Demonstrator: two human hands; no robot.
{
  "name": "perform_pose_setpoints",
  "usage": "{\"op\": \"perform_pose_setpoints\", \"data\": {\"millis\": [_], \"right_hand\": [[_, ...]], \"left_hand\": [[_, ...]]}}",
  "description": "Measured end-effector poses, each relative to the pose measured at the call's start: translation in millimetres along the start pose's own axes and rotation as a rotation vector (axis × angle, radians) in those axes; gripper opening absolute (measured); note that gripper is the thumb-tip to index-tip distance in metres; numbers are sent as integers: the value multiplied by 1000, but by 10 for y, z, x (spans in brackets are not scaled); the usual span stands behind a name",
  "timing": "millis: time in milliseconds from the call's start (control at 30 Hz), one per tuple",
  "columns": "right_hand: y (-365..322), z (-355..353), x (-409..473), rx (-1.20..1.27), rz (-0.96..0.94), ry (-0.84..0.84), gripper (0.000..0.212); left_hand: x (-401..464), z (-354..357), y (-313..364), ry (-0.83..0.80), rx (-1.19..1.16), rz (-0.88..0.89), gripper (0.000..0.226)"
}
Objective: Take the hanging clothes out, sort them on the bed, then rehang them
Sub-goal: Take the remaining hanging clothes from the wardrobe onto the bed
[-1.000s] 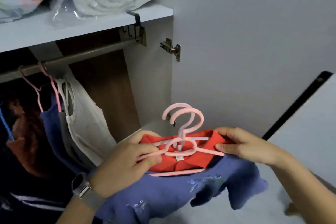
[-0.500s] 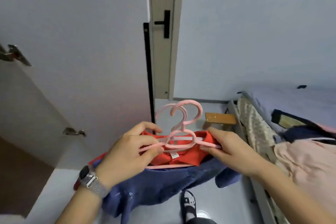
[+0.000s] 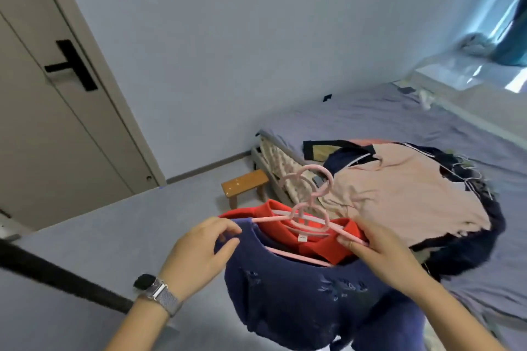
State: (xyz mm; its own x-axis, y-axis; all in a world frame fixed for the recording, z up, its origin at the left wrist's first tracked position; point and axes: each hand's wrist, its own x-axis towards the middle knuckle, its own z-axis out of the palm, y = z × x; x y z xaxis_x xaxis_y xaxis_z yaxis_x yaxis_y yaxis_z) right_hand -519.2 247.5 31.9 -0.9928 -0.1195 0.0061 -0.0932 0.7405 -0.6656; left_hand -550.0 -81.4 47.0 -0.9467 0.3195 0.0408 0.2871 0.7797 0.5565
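We have turned from the wardrobe to the bed [image 3: 399, 122], where a clothes pile [image 3: 405, 194] lies. Our left hand [image 3: 196, 253] pinches the navy top [image 3: 299, 288]; our right hand [image 3: 376, 248] grips the pink hangers [image 3: 308, 216] carrying the red shirt [image 3: 313, 236]. Set-down looks next.

No legible text, white neck label [image 3: 301, 238] on red shirt [image 3: 330, 239] unreadable

Colours I'm seeing from here:
pink hangers [image 3: 309, 215], red shirt [image 3: 313, 239], navy top [image 3: 299, 293] with tiny stitched motifs, lilac bed sheet [image 3: 399, 117], peach garment [image 3: 399, 194], wooden stool [image 3: 245, 184].
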Motion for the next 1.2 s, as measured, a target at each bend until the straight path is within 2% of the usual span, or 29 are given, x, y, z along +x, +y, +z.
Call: {"op": "perform_pose_setpoints", "data": {"millis": [100,233,533,633,700,867,1067,1200], "right_hand": [[377,-294,107,-57,51,24,8],[806,-730,226,-40,149,99,12],[1337,-1474,651,95,264,282,5],[1484,-1596,860,96,292,350,20],[1561,-1688,992,89,329,401,23],[1838,-2029,1300,103,416,489,13],[2352,-2694,1601,179,451,546,11],[2948,-3143,1811,197,461,556,15]], "left_hand": [[568,387,297,-99,28,58,12],[1236,805,681,-130,30,131,20],[2496,1204,1210,-271,50,260,19],[2971,1294,1272,-281,150,368,22],[3246,1353,1292,-287,195,424,23],[3827,1551,1409,-314,189,534,20],[4415,1832,1690,-287,106,546,21],[4779,2073,1951,-273,100,540,36]]}}
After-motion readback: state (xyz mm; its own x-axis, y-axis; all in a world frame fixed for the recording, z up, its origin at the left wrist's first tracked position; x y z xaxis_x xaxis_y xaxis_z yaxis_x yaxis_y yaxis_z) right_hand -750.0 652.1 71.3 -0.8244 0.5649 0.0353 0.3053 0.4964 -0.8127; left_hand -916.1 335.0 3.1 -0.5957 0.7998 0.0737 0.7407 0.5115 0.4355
